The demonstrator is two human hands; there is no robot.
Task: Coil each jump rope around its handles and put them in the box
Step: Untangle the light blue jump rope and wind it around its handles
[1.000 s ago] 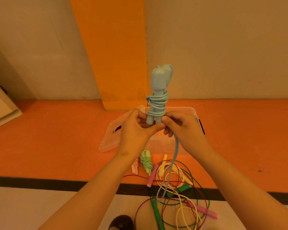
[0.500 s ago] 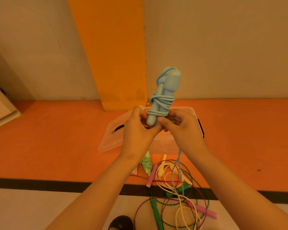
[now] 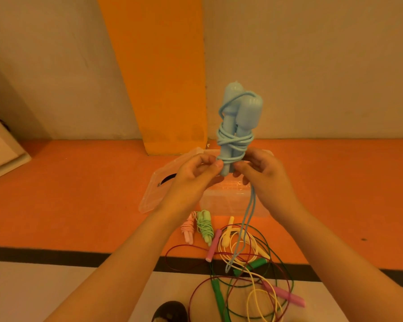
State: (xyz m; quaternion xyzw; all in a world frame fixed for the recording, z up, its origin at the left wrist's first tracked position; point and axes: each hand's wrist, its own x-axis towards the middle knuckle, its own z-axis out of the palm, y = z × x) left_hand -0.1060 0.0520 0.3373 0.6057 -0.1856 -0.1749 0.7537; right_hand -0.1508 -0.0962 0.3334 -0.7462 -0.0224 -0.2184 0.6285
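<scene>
- The left hand (image 3: 192, 182) pinches the lower end of the blue jump rope (image 3: 239, 126) between thumb and curled fingers.
- The right hand (image 3: 264, 182) has its fingers curled and grips the same lower end from the other side, with the blue cord running out under its fingers.
- The blue rope's two handles stand side by side above and between both hands. Their long axis is nearly upright, the rounded thick ends point up and lean slightly toward the right hand.
- Several turns of cord are wound round the middle of the handles, just above the fingertips; one strand loops over the top ends.
- The unwound part of the cord (image 3: 243, 228) hangs down as a long narrow loop below the right hand, between the two forearms.
- The clear plastic box (image 3: 221, 202) sits on the orange floor right behind and below the hands, partly hidden by them.
- Its clear lid (image 3: 155, 194) lies beside the box, beyond the left hand.
- A coiled pink jump rope (image 3: 187, 230) and a coiled light green jump rope (image 3: 204, 226) lie side by side on the floor below the left wrist, outside the box.
- A tangle of loose ropes (image 3: 242, 282), yellow, green, pink and dark red, lies between the forearms.
</scene>
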